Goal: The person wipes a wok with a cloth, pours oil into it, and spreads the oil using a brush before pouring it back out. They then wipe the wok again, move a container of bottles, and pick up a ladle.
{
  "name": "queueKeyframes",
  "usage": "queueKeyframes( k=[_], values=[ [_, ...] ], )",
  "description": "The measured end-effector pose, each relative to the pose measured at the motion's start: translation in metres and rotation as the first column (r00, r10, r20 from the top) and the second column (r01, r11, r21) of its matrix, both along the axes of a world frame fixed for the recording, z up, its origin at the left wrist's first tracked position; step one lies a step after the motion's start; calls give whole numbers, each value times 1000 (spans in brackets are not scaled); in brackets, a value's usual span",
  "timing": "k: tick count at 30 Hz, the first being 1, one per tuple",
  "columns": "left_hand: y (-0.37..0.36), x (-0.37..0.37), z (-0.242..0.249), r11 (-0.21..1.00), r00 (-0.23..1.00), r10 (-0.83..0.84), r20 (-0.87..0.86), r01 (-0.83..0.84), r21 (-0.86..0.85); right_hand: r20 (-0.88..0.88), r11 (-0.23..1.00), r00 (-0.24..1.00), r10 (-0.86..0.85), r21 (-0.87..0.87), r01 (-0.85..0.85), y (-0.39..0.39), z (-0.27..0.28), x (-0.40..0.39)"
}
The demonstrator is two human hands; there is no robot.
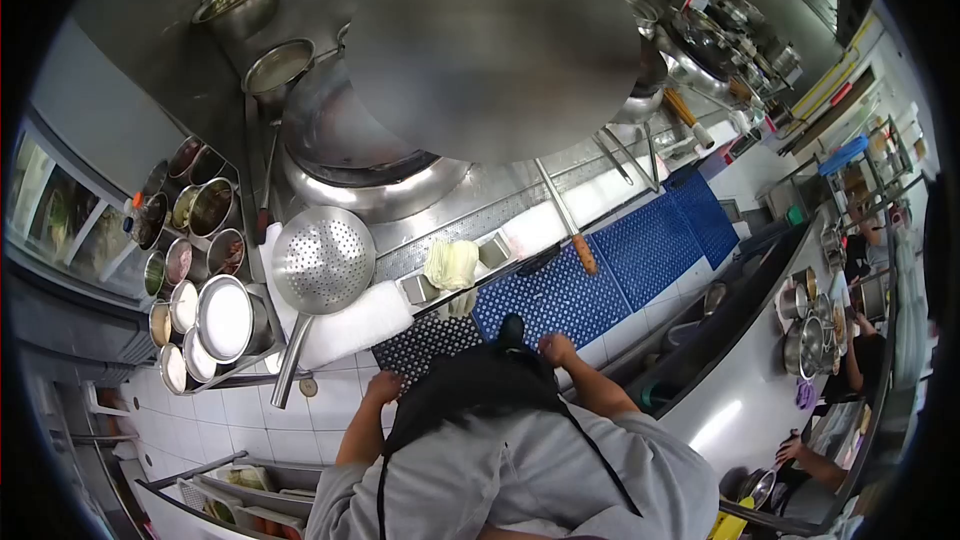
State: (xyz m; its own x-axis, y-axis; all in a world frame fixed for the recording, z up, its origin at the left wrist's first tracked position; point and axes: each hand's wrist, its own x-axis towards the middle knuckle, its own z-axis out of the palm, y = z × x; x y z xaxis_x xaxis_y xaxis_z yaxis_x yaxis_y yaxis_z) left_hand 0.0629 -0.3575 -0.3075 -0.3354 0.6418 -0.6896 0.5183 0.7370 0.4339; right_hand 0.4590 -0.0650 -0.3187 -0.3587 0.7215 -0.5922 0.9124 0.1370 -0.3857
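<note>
Both of my hands hang low at my sides, away from the counter. My left hand [383, 387] is curled into a loose fist with nothing visible in it, close to the lower end of a large perforated strainer [325, 258]. That strainer lies on a white towel [355, 325] at the counter edge, its handle pointing down toward me. On the other side, my right hand [557, 348] is also curled closed and seems to hold nothing. Ahead of it, a wooden-handled utensil [584, 252] sticks out past the counter. A folded yellowish cloth [451, 265] rests on the counter rim between them.
A big wok [345, 155] sits on the stove, partly covered by a blurred patch. Several seasoning containers [225, 318] crowd the left side. Blue mats [560, 280] cover the floor. At right stands a steel counter [735, 380] with pots; people work beyond it.
</note>
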Motion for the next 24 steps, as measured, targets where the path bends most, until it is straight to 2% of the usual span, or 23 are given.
queueKeyframes(
  k=[1, 2, 5, 7, 8, 9, 10, 13, 16, 21, 24],
  values=[
    [-8, -5, -3, 993, 994, 101, 37, -98, -63, 30, 994, 995, 96, 43, -98, -2, 5, -4],
    [-21, -9, -5, 972, 977, 203, 67, -192, -135, 63, 994, 998, 27, -111, -20, -4, 10, -3],
    [-57, -16, -37, 986, 992, -123, -4, 123, 111, 66, 991, 989, 131, -24, -130, -9, -11, 5],
    [-56, -8, -23, 989, 986, 93, 139, -75, -128, 72, 996, 996, 43, -78, -38, -11, -25, 13],
    [-54, -4, -15, 972, 982, 141, 123, -114, -205, 74, 992, 997, 33, -123, -24, -5, -21, 8],
    [-59, -3, -25, 982, 993, 85, 79, -70, -178, 77, 987, 997, 23, -162, -10, 2, -17, 1],
    [-59, 1, -21, 983, 990, 131, 49, -123, -139, 69, 981, 993, 100, -173, -86, 7, -17, -4],
    [-56, 9, -32, 990, 988, 139, -68, -140, -11, 21, 986, 986, 163, -50, -161, 13, -14, -18],
    [-48, 14, -28, 981, 981, 165, -98, -152, 124, 36, 976, 975, 219, 1, -219, 22, -22, -35],
    [-42, 17, -26, 970, 971, 224, -82, -214, 117, -55, 953, 952, 302, 51, -299, 35, -11, -64],
    [-42, 14, -21, 981, 973, 193, -123, -187, 55, -41, 968, 968, 248, -12, -249, 41, 0, -82]
  ],
)
